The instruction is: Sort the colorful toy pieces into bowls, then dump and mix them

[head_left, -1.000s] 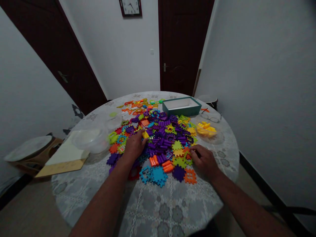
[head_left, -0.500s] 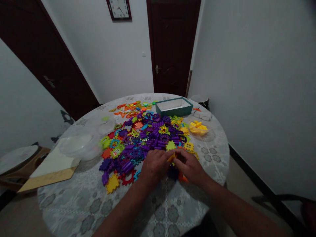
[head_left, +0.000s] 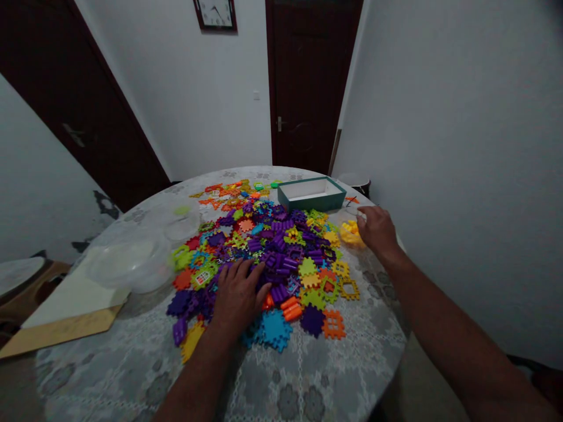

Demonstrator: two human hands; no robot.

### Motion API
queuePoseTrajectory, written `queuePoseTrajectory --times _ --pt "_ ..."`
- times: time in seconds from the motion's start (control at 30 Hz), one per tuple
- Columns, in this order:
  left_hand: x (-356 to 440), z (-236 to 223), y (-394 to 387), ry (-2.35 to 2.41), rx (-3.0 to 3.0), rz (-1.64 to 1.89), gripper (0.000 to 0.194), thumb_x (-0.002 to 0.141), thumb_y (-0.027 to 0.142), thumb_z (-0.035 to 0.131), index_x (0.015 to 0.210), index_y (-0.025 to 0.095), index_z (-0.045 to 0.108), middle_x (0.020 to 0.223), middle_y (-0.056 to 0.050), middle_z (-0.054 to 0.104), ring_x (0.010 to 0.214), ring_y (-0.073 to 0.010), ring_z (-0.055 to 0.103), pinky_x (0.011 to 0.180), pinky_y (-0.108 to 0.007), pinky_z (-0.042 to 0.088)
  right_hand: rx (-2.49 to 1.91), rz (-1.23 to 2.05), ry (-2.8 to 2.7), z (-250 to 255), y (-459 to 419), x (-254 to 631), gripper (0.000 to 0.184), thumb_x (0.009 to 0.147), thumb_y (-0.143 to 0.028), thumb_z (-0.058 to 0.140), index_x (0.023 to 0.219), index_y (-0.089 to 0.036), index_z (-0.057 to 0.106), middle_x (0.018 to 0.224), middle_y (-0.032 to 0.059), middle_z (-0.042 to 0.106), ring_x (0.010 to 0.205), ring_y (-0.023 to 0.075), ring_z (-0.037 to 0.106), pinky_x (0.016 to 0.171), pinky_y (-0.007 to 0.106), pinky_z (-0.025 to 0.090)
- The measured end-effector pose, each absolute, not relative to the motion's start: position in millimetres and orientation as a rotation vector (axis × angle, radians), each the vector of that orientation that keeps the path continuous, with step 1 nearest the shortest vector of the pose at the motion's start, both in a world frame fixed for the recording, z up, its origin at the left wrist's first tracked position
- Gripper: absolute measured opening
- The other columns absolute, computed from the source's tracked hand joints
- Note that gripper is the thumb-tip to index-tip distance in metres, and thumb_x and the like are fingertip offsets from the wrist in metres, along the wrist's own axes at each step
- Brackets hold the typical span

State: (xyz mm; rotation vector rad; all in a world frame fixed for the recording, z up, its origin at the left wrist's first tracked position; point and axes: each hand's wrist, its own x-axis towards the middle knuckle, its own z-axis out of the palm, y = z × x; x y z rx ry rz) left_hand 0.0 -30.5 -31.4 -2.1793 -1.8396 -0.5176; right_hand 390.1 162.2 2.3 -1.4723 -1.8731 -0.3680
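Observation:
My left hand (head_left: 237, 295) rests palm down on a pile of colourful plastic building pieces, its fingers spread and holding nothing that shows. Beneath and around it lie purple pieces (head_left: 281, 264), with orange pieces (head_left: 292, 309) and a blue toothed piece (head_left: 276, 330) close by. My right hand (head_left: 377, 231) is over the right edge of a clear bowl of yellow pieces (head_left: 350, 232). Its fingers point left and are loosely curved, with a gap at the thumb; no piece shows between them. Part of the bowl is hidden behind this hand.
An open green box (head_left: 311, 194) stands behind the pile. Eyeglasses (head_left: 354, 210) lie beyond the bowl, partly hidden. Clear plastic containers (head_left: 127, 264) and a cardboard sheet (head_left: 65, 334) are at the left of the round table. More orange pieces (head_left: 231, 194) lie at the back.
My hands have parted from a yellow piece at the near edge. The left moved left onto the pile; the right moved right and away to the bowl, uncovering pieces in front.

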Motion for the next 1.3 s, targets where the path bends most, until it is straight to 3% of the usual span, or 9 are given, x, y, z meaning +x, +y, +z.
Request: queuePoseTrajectory --times 0.13,0.23,0.37,0.67,0.87,1.1,1.2,1.3 --pt "-2 -30 -29 -1.894 -2.124 -0.507 0.042 0.099 0.042 0.07 0.138 0.026 0.072 0.138 -0.014 0.071 0.133 -0.0376 0.06 0.118 -0.06 0.042 -1.357 -0.189 -2.139 5 170 331 0.036 0.104 -0.024 0.049 0.126 -0.011 0.074 0.126 0.0192 0.076 0.119 0.0292 0.068 0.111 0.041 0.048" --pt "-2 -28 -29 -1.917 -2.115 -0.502 0.042 0.099 0.042 0.07 0.138 0.027 0.072 0.138 -0.014 0.072 0.13 -0.0373 0.062 0.118 -0.061 0.042 -1.534 -0.124 -2.31 9 182 289 0.039 0.107 -0.024 0.048 0.135 -0.011 0.072 0.135 0.019 0.074 0.126 0.0291 0.066 0.115 0.039 0.044" --pt "0 -28 -29 -1.946 -2.112 -0.493 0.043 0.099 0.042 0.07 0.139 0.025 0.072 0.138 -0.015 0.071 0.129 -0.0373 0.062 0.12 -0.062 0.04 -1.749 -0.074 -2.345 6 205 262 0.034 0.104 -0.025 0.054 0.125 -0.01 0.076 0.123 0.023 0.078 0.12 0.0314 0.069 0.109 0.038 0.046" --pt "2 -29 -30 -1.978 -2.12 -0.519 0.044 0.099 0.042 0.07 0.14 0.026 0.071 0.14 -0.014 0.071 0.13 -0.0368 0.064 0.122 -0.064 0.037 -1.862 0.088 -2.326 -8 208 258 0.027 0.097 -0.025 0.062 0.113 -0.015 0.081 0.122 0.0207 0.079 0.114 0.0329 0.072 0.095 0.037 0.051" --pt "3 -30 -30 -1.979 -2.125 -0.539 0.045 0.099 0.041 0.07 0.142 0.027 0.07 0.141 -0.014 0.071 0.129 -0.0368 0.065 0.123 -0.066 0.035 -1.521 0.234 -2.413 0 191 251 0.028 0.107 -0.032 0.054 0.113 -0.017 0.076 0.114 0.013 0.08 0.105 0.0235 0.071 0.089 0.029 0.048" --pt "3 -28 -31 -1.991 -2.126 -0.545 0.044 0.099 0.042 0.07 0.14 0.027 0.07 0.14 -0.013 0.071 0.127 -0.0363 0.066 0.123 -0.064 0.034 -1.129 0.447 -2.417 5 176 226 0.03 0.106 -0.027 0.05 0.124 -0.019 0.073 0.114 0.0056 0.08 0.095 0.0165 0.07 0.084 0.023 0.051" --pt "3 -28 -31 -1.99 -2.123 -0.55 0.045 0.099 0.042 0.07 0.141 0.027 0.069 0.14 -0.013 0.071 0.127 -0.0357 0.065 0.123 -0.063 0.034 -1.284 0.38 -2.287 11 181 233 0.038 0.105 -0.023 0.044 0.131 -0.017 0.072 0.119 0.0076 0.08 0.101 0.0181 0.071 0.088 0.025 0.052" --pt "4 -29 -32 -1.99 -2.123 -0.548 0.045 0.099 0.042 0.07 0.141 0.028 0.069 0.14 -0.013 0.071 0.128 -0.0355 0.065 0.123 -0.063 0.034 -1.514 0.277 -2.295 15 186 242 0.036 0.099 -0.017 0.051 0.121 -0.015 0.078 0.118 0.0106 0.081 0.106 0.0212 0.072 0.092 0.026 0.051"
